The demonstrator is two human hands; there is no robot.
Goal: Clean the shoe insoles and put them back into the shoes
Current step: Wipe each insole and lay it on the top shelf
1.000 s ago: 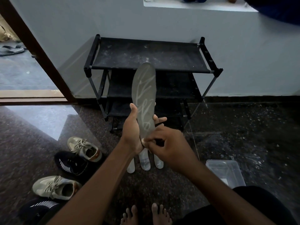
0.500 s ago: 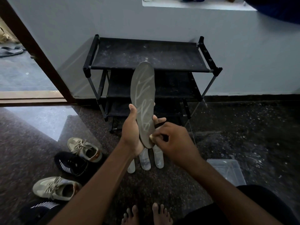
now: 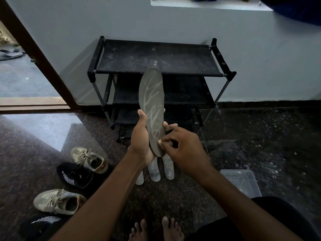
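Grey insole point(image 3: 152, 94) with pale scribble marks, held upright in the air in front of the black shoe rack point(image 3: 156, 56), toe end up. Left hand point(image 3: 141, 136) grips its lower heel part, thumb along the left edge, fingers wrapped behind and showing on the right side. Right hand point(image 3: 184, 148) has curled fingers and pinches a small pale piece point(image 3: 159, 141) against the insole's lower right edge; what the piece is, cannot tell. Three pale insoles point(image 3: 154, 173) lie side by side on the dark speckled floor point(image 3: 260, 136) right below the hands, tops hidden by them. Left of those: beige sneaker point(image 3: 90, 158), black sneaker point(image 3: 74, 174) touching it, second beige sneaker point(image 3: 57, 201) nearer the person, second black sneaker point(image 3: 41, 221) at the bottom-left corner, partly cut off. Clear plastic container point(image 3: 241, 180) on the floor to the right. Bare feet point(image 3: 156, 230) at the bottom edge. Rack stands against the grey wall, open doorway to the left.
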